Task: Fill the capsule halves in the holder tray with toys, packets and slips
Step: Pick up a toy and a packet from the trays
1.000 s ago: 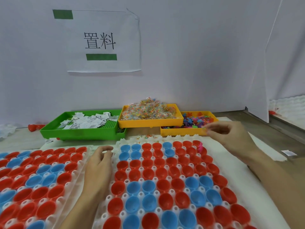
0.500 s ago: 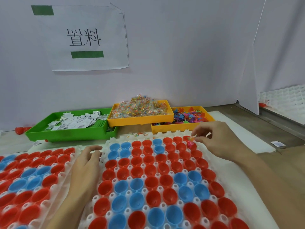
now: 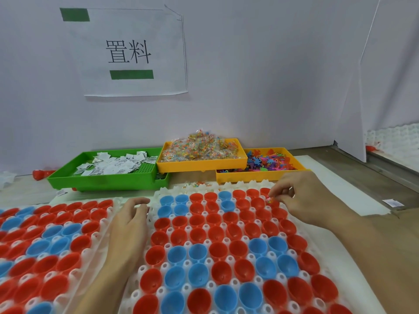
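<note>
- At the far left, a white holder tray (image 3: pixel 106 225) lies on the worktop (image 3: pixel 371 177), its sockets filled with open red and blue capsule halves; its near part is blurred.
- Behind it, by the white partition wall, a green bin (image 3: pixel 108 180) holds a loose heap of small white paper slips (image 3: pixel 113 165).
- On the wall above hangs a paper sign (image 3: pixel 129 53) with two printed characters and two green bars.
- The left hand (image 3: pixel 129 225) rests palm down in the gap between the two holder trays, fingers loosely curled and grasping nothing, fingertips at the far left corner of the second tray.
- The second holder tray (image 3: pixel 226 185) fills the middle, with rows of red capsule halves (image 3: pixel 199 220) and clusters of blue capsule halves (image 3: pixel 188 254), all open side up and, as far as can be seen, mostly unfilled.
- Behind it, a yellow bin (image 3: pixel 201 165) is piled with clear packets (image 3: pixel 199 147) of coloured bits; a few packets lie spilled on the worktop just in front.
- To its right and partly under it, a second yellow bin (image 3: pixel 260 176) holds a jumble of small plastic toys (image 3: pixel 269 160) in pink, blue, orange and purple.
- The right hand (image 3: pixel 303 200) hovers over the far right corner of the second tray, its thumb and fingers pinching a tiny pinkish toy (image 3: pixel 269 199) just above a red half in the back rows.
- At the far right, a small white slip (image 3: pixel 392 202) lies alone on the worktop.
</note>
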